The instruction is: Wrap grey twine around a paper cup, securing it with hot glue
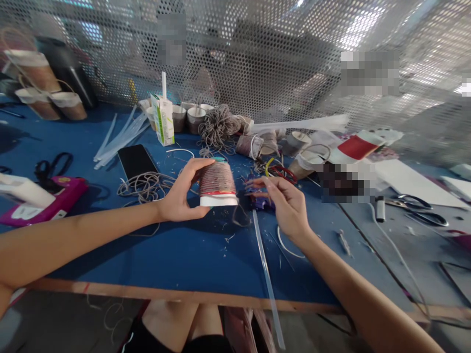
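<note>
My left hand (184, 193) grips a small cup wrapped in grey-brown cord (217, 179), its white rim turned down toward me and a red line just above the rim. The cup is held over the blue table. To its right, my right hand (287, 203) has its fingers drawn together; whether something thin is between them I cannot make out. Behind and below those fingers shows a purple tool (263, 202), partly hidden, with a long translucent glue stick (263, 260) running from it past the table's front edge. A loose strand of cord (241, 215) hangs by the cup's rim.
Loose cord (143, 186) and a black phone (138, 162) lie left. Behind are a drink carton (163, 120), a cord bundle (219, 127) and several wrapped cups (196, 120). Scissors (419, 208) lie right, a magenta device (55, 201) far left. Perforated metal mesh (235, 59) closes off the back.
</note>
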The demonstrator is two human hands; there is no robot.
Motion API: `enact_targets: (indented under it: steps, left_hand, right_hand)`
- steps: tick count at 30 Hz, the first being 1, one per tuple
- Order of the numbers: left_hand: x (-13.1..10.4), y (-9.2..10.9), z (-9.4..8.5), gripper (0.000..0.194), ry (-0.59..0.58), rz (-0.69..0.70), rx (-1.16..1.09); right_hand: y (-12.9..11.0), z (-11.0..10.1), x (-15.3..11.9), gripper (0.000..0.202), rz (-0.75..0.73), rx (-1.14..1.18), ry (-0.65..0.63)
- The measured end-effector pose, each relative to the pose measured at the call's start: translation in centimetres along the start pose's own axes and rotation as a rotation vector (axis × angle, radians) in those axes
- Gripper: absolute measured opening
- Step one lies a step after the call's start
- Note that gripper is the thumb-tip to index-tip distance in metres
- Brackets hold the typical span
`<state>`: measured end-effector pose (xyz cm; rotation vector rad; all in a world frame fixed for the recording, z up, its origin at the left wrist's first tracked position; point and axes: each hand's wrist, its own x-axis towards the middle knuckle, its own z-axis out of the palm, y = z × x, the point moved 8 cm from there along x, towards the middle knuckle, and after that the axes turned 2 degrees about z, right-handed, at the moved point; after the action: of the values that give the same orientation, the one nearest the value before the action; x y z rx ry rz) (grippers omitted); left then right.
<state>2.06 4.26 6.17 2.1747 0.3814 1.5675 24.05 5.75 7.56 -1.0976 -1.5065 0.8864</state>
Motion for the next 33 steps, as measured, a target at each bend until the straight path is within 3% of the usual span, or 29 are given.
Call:
enact_targets:
  steps: [2,4,7,10,14,25,33]
  left_hand:
    - [0.0,-0.1,0.1,0.081,-0.028,-0.014,0.032]
    - [0.1,-0.1,0.1,0.082,-0.05,-0.028,0.093]
    - [0.3,0.0,0.2,0.083,-0.056,-0.03,0.188]
    - [0.4,0.2,0.2,0.082,-0.038,-0.01,0.234]
    - [0.5,0.3,0.2,0.082,-0.026,0.004,0.249]
    - [0.3,0.4,0.1,0.085,-0.025,0.022,0.225]
    - [0.1,0.4,-0.1,0.08,0.01,0.008,0.109]
  right_hand:
    - [-1.2,-0.9,-0.4,0.028,-0.17,-0.039,0.111]
    - [-2.3,-1.0,-1.0,0.026,-0.272,0.043,0.092]
    - [-3.1,1.4,-2.0,0.032,-0.202,0.239,-0.22]
    - [-3.2,4.2,-3.8,0.036,-0.08,0.275,-0.553]
    - [-2.5,5.6,-5.0,0.035,-0.019,0.213,-0.719]
    - [-2.3,4.9,-3.9,0.042,-0.002,0.266,-0.601]
    - [-1.4,4.2,-2.5,0.048,0.195,0.458,-0.464]
